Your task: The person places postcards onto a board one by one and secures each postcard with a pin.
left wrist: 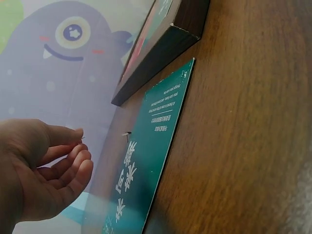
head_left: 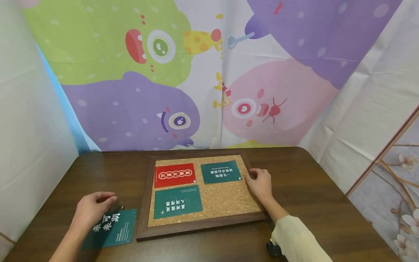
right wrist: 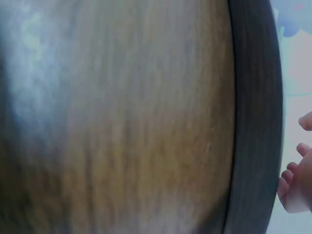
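Observation:
My left hand [head_left: 95, 209] hovers over a loose green card [head_left: 126, 227] with white characters. Its thumb and index finger pinch a thumbtack [left wrist: 83, 138], of which only a thin pin shows. Another thumbtack [left wrist: 127, 134] is by the card's edge. To the right lies a cork board [head_left: 226, 202] in a dark wooden frame. It bears a red card [head_left: 175, 181] and two green cards, one at the back right [head_left: 209, 178] and one at the front left [head_left: 191, 207]. My right hand [head_left: 260, 183] rests on the frame's right side with fingers loosely bent.
The brown wooden table [head_left: 314, 203] extends around the board. A small black object with a yellow bit [head_left: 273, 249] lies near the front, partly hidden by the right sleeve. A curtain [head_left: 209, 72] with cartoon monsters hangs behind the table.

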`<state>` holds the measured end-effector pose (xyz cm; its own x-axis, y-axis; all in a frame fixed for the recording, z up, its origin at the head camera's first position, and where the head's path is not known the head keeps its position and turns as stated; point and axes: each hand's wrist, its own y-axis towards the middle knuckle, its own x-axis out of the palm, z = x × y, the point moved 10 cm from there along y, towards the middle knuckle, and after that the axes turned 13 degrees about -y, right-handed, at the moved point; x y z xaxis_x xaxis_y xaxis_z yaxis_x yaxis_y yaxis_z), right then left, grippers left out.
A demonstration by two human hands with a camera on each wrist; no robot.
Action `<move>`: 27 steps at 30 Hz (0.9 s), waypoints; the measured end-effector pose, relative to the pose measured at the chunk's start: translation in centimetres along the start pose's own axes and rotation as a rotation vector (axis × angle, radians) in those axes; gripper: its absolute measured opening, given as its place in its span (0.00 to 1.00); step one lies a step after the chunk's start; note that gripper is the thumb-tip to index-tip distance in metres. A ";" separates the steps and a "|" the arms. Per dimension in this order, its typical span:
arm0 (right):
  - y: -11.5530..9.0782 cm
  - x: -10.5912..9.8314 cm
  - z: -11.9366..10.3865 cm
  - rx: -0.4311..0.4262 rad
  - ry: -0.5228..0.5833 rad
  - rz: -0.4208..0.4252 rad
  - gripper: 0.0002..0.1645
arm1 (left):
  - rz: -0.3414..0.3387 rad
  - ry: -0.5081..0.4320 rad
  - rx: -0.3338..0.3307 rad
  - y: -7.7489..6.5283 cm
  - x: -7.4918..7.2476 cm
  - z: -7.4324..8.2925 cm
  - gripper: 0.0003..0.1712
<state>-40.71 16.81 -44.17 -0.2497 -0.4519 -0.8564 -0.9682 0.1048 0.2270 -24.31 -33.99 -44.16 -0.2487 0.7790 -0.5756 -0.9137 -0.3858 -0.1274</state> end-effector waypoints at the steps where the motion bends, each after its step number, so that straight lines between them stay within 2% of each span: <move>1: -0.1 -0.1 -0.3 -0.010 -0.003 0.010 0.23 | -0.001 -0.002 -0.001 0.0 0.0 0.0 0.27; 7: -0.4 -0.6 -1.6 -0.068 -0.003 0.054 0.23 | -0.017 -0.016 0.026 -0.1 0.2 0.1 0.28; 19: -1.2 0.1 -3.9 -0.110 0.046 -0.011 0.22 | -0.013 -0.041 0.012 -0.3 0.7 0.2 0.29; 22: -1.4 0.2 -4.4 -0.123 0.065 -0.021 0.21 | 0.002 -0.038 0.024 0.7 0.9 -0.9 0.29; 27: -1.7 0.2 -5.0 -0.125 0.098 -0.030 0.19 | 0.054 0.003 0.071 3.9 1.7 -4.3 0.31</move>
<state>-39.07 12.07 -42.41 -0.2128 -0.5379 -0.8157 -0.9645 -0.0179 0.2634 -26.86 -36.30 -49.12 -0.2973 0.7565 -0.5825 -0.9195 -0.3912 -0.0388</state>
